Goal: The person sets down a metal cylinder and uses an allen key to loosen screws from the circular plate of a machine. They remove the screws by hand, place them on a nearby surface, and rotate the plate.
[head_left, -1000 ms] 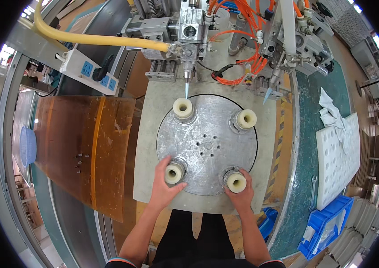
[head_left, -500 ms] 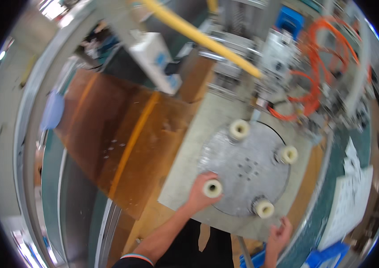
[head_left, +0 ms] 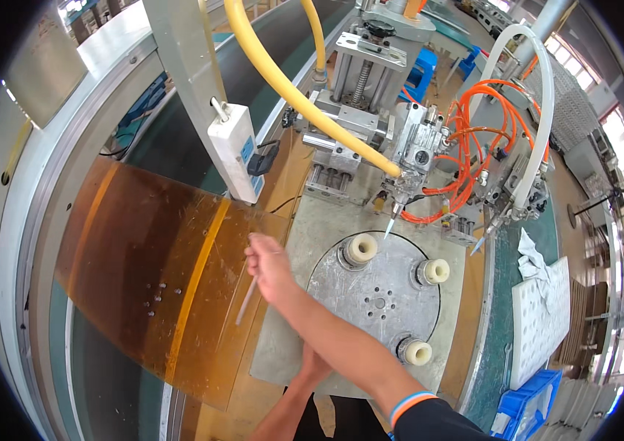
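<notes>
My right hand (head_left: pixel 271 273) reaches across to the left, over the edge of an amber transparent sheet (head_left: pixel 124 235). Its fingers are closed on a thin grey rod (head_left: pixel 246 301) that slants down toward the sheet. My left hand (head_left: pixel 315 364) is at the lower left edge of the round metal turntable (head_left: pixel 341 294), partly beneath my right forearm, which hides its fingers. Cream-coloured hollow cylinders stand in collars on the turntable: one at the back (head_left: pixel 362 248), one at the right (head_left: pixel 437 271) and one at the front right (head_left: pixel 417 353). Several tiny pieces (head_left: pixel 158 298) lie on the amber sheet.
A dispensing nozzle (head_left: pixel 390 226) hangs beside the back cylinder, under a metal slide mechanism with orange hoses (head_left: pixel 466 169). A yellow hose (head_left: pixel 290 92) arches over. A white box (head_left: pixel 235 151) hangs on a post. At right are a white perforated board (head_left: pixel 539 323) and a blue bin (head_left: pixel 525 404).
My right hand has crossed from the lower right to the amber sheet and now holds the rod. My left hand, earlier around a cream cylinder, is now mostly covered. The view has shifted.
</notes>
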`<state>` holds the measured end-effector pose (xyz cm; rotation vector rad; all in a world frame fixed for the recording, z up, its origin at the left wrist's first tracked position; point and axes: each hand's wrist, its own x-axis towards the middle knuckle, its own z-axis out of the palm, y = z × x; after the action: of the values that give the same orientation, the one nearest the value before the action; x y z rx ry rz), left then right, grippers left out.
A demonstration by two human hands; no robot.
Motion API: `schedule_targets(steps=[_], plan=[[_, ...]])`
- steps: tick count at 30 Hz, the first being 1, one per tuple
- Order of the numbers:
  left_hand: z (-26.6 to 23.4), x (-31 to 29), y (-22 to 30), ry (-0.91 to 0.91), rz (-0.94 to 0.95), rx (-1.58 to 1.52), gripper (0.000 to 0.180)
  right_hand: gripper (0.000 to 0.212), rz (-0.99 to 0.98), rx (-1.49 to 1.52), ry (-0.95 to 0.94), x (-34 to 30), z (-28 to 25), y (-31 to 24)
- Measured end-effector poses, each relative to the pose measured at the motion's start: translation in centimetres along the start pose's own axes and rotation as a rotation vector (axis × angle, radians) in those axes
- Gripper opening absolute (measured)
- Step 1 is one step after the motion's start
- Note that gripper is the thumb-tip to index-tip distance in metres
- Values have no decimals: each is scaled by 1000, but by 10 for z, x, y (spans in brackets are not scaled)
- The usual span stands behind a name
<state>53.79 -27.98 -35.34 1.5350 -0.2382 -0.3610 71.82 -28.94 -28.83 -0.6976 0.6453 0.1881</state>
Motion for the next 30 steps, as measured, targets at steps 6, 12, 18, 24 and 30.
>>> schedule_targets(steps=[6,12,18,24,30], plan=[[-1,6,-8,33,189,173,54,63,-265,-582,48,22,19,39],[3,2,10,22,-208,-296,55,47,-733,-722,-40,-73,-66,-29],[1,9,10,57,68,295,58,58,-936,-657,820,-166,-267,-117],[3,10,5,102,137,351,60,83,-682,-1098,317,-97,-345,-137],[6,11,5,72,84,334,59,70,-860,-902,302,-74,-350,-127]])
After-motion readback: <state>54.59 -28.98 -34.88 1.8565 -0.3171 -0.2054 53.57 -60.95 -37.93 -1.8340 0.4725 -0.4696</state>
